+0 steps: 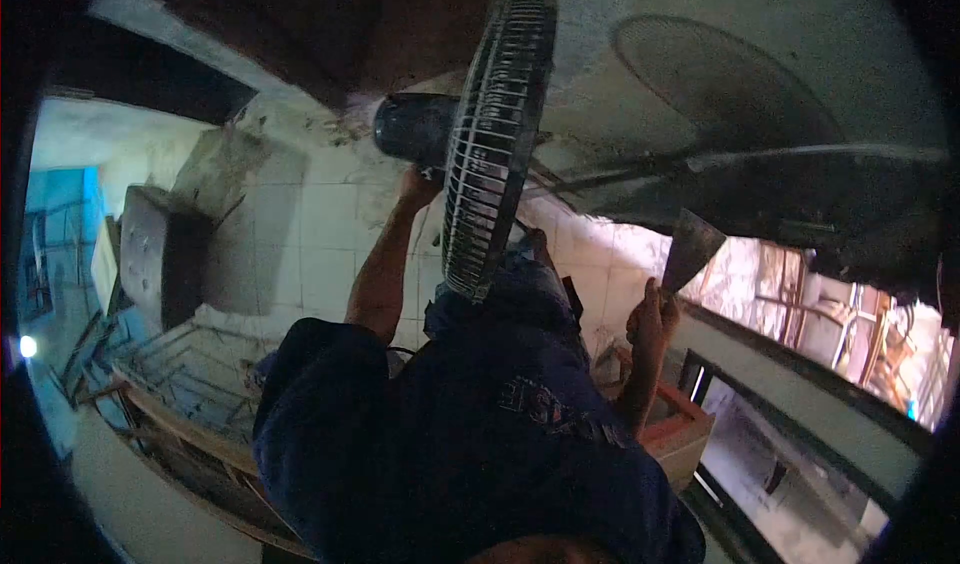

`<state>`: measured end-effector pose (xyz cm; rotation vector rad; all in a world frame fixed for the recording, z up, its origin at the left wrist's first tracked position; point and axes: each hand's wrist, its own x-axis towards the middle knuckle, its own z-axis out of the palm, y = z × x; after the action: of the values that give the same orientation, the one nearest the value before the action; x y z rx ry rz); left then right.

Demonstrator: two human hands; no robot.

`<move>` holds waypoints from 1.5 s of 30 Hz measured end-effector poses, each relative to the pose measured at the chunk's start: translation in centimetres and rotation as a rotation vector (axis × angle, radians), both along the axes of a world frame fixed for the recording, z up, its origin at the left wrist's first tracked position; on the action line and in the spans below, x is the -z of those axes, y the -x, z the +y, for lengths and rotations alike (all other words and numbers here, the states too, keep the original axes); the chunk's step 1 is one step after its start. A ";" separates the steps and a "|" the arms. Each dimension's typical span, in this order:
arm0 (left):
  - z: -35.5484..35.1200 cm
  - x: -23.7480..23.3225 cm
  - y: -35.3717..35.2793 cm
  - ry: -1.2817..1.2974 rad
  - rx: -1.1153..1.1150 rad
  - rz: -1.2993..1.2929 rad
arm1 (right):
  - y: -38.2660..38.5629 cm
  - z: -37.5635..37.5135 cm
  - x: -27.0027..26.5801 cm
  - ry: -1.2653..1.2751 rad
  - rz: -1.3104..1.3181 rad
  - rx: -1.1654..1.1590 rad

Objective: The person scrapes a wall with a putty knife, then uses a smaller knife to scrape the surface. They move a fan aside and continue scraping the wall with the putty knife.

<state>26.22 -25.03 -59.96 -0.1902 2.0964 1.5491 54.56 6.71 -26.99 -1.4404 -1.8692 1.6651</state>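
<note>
A black electric fan (500,134) stands edge-on in front of me, its round wire grille coated with pale dust. Its dark motor housing (412,124) sticks out to the left. My left hand (421,186) is closed around the fan just below that housing; the grille hides part of the fingers. On the right, my right hand (652,314) grips a scraper (692,251) with a wide, flared blade pointing up. The scraper is apart from the fan, beside a dark ragged edge.
A dark tufted seat (145,254) stands on the left. Wooden frames (190,424) lie at lower left, and a red-brown wooden piece (685,419) is by my right arm. A fan-shaped shadow (720,74) falls on the wall. Bright clutter (840,324) shows through an opening at right.
</note>
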 end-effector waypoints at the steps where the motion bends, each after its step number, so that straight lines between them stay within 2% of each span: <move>1: 1.7 -8.7 -1.5 0.186 0.090 0.257 | 0.1 0.0 0.0 0.023 -0.054 0.062; 2: 2.2 -8.1 -2.0 0.169 0.117 0.258 | 0.2 -0.1 -0.6 0.010 -0.055 0.092; 4: 1.8 -4.7 -1.5 0.308 0.043 0.159 | 0.6 -0.7 -1.6 -0.031 -0.044 -0.018; 5: 2.0 -2.3 -1.6 0.305 0.071 0.157 | 0.2 -0.5 -1.1 0.034 -0.005 0.025; 7: 2.7 -0.6 -1.7 0.212 -0.039 0.685 | 0.2 -1.3 -1.1 0.004 -0.027 0.064; 8: 2.4 0.1 -1.5 0.200 -0.026 0.683 | 0.4 -1.5 -1.1 -0.033 -0.041 0.073; 10: 2.3 -4.4 -1.0 0.312 0.069 0.207 | 0.0 -1.9 -0.1 -0.061 -0.047 0.117; 11: 1.4 -2.9 -0.7 0.259 0.120 0.146 | -0.7 -2.1 0.5 -0.075 -0.059 0.151; 12: 0.4 0.8 -0.6 0.250 0.136 0.150 | -1.4 -2.2 1.4 -0.083 -0.057 0.169; 13: -0.3 5.3 -0.5 0.035 -0.231 -0.133 | -1.9 -2.3 2.4 -0.286 -0.029 0.044; 14: -0.7 7.5 0.2 -0.181 -0.592 -0.418 | -2.1 -2.4 2.9 -0.486 -0.002 -0.082; 15: -1.0 3.6 0.2 -0.177 -0.573 -0.411 | -1.3 -2.4 1.5 -0.002 0.010 0.102; 18: -2.6 1.3 3.0 -0.137 -0.490 -0.375 | -1.7 -2.2 1.7 -0.133 -0.105 0.037; 21: -4.8 -0.1 4.9 -0.095 -0.424 -0.350 | -0.6 -2.9 -0.7 -0.083 -0.166 0.029; 25: -8.5 -1.6 4.1 -0.041 -0.387 -0.350 | -0.9 -2.7 0.2 -0.086 -0.097 -0.018; 28: -10.7 -2.1 3.5 -0.017 -0.370 -0.344 | 0.3 -2.6 0.0 -0.033 -0.120 -0.036; 33: -13.4 -3.3 4.7 0.013 -0.341 -0.310 | 1.9 -2.2 0.1 -0.060 -0.300 -0.163; 37: -16.0 -3.5 4.4 0.012 -0.367 -0.293 | 3.0 -1.4 0.5 -0.128 -0.212 -0.259; 40: -17.3 -3.4 4.1 0.020 -0.352 -0.282 | 3.3 -1.9 -0.6 -0.088 -0.245 -0.239; 42: -16.9 -3.6 4.8 0.024 -0.324 -0.276 | 2.8 -1.2 -0.1 -0.187 -0.251 -0.304; 45: -19.2 -4.0 6.0 0.067 -0.286 -0.261 | 2.2 -1.2 0.0 -0.192 -0.280 -0.221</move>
<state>20.22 -44.20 -55.96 -0.7046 1.9773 1.5165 52.32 5.49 -27.03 -1.4945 -2.3449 1.3790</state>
